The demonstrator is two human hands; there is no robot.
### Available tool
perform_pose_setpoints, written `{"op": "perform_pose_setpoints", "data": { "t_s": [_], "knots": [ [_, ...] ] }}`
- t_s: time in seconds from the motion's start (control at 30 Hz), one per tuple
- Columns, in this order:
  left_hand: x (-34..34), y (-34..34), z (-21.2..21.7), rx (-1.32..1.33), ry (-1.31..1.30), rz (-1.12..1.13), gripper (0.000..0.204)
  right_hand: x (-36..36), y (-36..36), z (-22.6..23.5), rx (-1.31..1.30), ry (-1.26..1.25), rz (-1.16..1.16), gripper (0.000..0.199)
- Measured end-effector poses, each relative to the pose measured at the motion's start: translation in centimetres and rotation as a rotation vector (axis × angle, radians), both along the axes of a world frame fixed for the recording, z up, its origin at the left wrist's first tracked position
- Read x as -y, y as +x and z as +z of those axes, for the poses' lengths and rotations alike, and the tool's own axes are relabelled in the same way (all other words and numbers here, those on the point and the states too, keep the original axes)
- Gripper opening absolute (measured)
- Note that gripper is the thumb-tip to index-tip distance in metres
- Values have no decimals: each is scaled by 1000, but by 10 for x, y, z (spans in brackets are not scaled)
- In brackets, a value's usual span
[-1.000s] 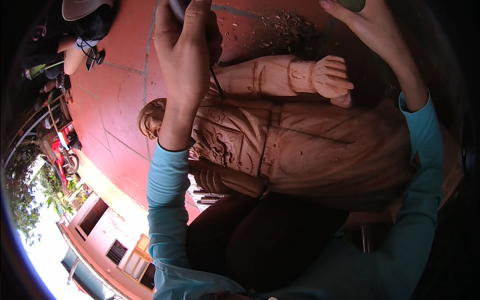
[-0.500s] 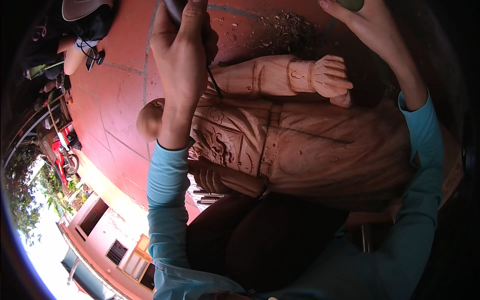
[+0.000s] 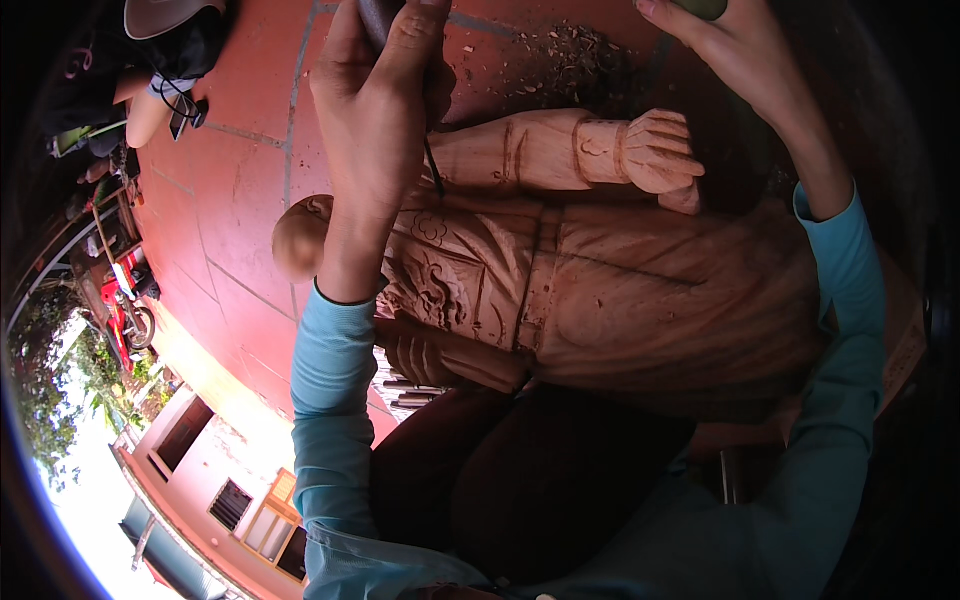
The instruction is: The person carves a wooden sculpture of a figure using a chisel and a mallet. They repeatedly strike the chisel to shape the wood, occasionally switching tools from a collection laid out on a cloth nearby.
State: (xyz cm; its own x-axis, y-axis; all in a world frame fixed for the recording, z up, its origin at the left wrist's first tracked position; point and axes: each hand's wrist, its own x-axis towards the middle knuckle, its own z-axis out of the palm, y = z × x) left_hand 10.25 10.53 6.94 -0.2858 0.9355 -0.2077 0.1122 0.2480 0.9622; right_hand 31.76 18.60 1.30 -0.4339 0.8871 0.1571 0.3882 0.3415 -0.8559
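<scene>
A carved wooden statue [image 3: 680, 280] of a robed figure lies across the view before me, its rounded head to the left. Its raised arm [image 3: 550, 150] ends in a carved fist. My left hand [image 3: 375, 130] is closed round a chisel [image 3: 379, 18] with a dark handle, above the statue's chest and shoulder. The thin dark shaft slants down to the wood by the upper arm. At the top right, my right hand [image 3: 745, 60] is closed on a rounded green object [image 3: 703, 8], cut off by the upper edge; its kind does not show.
Wood shavings [image 3: 580, 65] lie on the red tiled floor [image 3: 235, 200] beyond the statue. Several slim tools [image 3: 412, 393] lie by my legs [image 3: 540, 470]. Another person [image 3: 180, 40] sits at the upper left. A red motorbike [image 3: 125, 315] stands farther off.
My left hand has shifted slightly right and down with the chisel, its tip staying about the same place on the wood. My right hand and the statue look almost unchanged.
</scene>
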Motion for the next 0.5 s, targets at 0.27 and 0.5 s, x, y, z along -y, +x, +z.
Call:
{"op": "perform_pose_setpoints", "data": {
  "t_s": [0.27, 0.5],
  "knots": [
    [4, 18, -13, -220, 143, 38, 34, 4, -1, 7, -24, -2, 45, 50],
    [-12, -8, -16, 25, -68, 19, 34, -3, 2, -9, -71, 61, 31, 51]
  ]
}}
